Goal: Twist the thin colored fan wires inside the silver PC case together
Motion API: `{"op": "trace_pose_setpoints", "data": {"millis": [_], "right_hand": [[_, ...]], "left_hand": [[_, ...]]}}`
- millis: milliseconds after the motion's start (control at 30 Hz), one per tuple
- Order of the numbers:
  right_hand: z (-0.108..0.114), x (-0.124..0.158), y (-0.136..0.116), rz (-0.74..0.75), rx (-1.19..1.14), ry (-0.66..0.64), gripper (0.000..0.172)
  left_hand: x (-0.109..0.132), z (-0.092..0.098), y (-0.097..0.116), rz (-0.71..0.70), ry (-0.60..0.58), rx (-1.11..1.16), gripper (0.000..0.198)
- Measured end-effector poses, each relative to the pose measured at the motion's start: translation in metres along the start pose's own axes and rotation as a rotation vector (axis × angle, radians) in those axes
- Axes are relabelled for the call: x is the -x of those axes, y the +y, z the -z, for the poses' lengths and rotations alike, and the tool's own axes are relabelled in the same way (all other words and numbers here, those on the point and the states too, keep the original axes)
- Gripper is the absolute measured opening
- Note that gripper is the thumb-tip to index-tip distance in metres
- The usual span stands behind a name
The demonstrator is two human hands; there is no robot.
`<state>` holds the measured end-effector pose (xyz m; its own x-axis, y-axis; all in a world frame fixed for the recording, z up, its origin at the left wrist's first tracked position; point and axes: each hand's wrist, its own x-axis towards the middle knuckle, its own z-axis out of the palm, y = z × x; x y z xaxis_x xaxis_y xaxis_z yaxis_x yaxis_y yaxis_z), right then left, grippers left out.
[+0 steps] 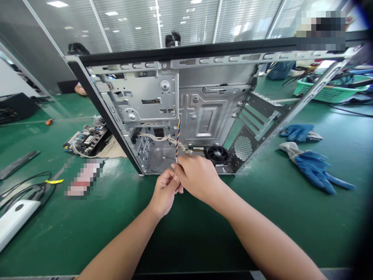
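Note:
An open computer case [132,95] stands on the green table in front of me, its bare metal inside facing my way. A multicoloured cable [178,136] comes down from its drive bay and ends at my fingers. My right hand [196,175] is closed on the lower part of this cable. Just below and to the left, my left hand [164,192] is pinched against the right fingers; what lies between its fingertips is hidden. Inside the case sit a black fan [217,154] and a bundle of white cables [163,138].
Blue gloves [313,167] lie to the right, below a green basket [329,92] of cables. At left are a circuit board assembly [87,139], black cables [43,190] and a white power strip [17,217]. A person's hand [81,89] shows behind the case.

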<state>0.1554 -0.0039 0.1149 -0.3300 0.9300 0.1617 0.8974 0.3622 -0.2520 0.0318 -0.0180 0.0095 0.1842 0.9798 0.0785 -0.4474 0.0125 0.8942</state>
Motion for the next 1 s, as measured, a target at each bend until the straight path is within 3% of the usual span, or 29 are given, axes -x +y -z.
{"op": "trace_pose_setpoints", "data": {"millis": [600, 1000], "right_hand": [[-0.0046, -0.0006, 0.0010, -0.004, 0.006, 0.018, 0.026], [-0.0002, -0.0014, -0.0004, -0.022, 0.011, -0.033, 0.027]], "left_hand": [[-0.0032, -0.0012, -0.0001, -0.042, 0.075, 0.028, 0.024], [-0.0023, 0.0011, -0.0009, -0.038, 0.001, -0.009, 0.023]]}}
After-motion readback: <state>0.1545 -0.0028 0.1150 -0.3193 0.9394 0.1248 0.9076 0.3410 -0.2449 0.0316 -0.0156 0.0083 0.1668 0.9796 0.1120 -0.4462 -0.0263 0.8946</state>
